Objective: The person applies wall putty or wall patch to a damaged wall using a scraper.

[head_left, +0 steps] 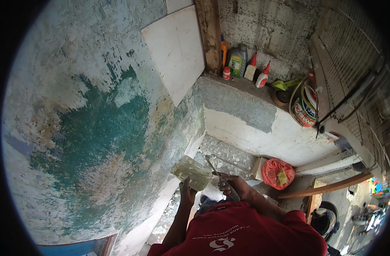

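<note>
My left hand (187,191) grips the near edge of a shallow rectangular tray (192,170), its pale greenish-grey surface smeared and tilted up toward me. Closed fingers of my right hand (235,185) hold a long slim hand tool (213,165), just to the tray's right. One narrow dark end points up and left beside the tray. A grey, wider part shows below the fingers; its exact kind is unclear. Both hands are in front of my red shirt, apart from the wall (105,115), which has worn white, green and bluish patches.
On a ledge (229,83) stand a grey bottle (237,62), two white red-capped bottles (262,77), a small red-and-white jar (226,73) and a bucket (304,106). A red plastic bag (277,174) sits low on the right, near a curved wooden edge (327,186). A wire grille (353,55) rises at right.
</note>
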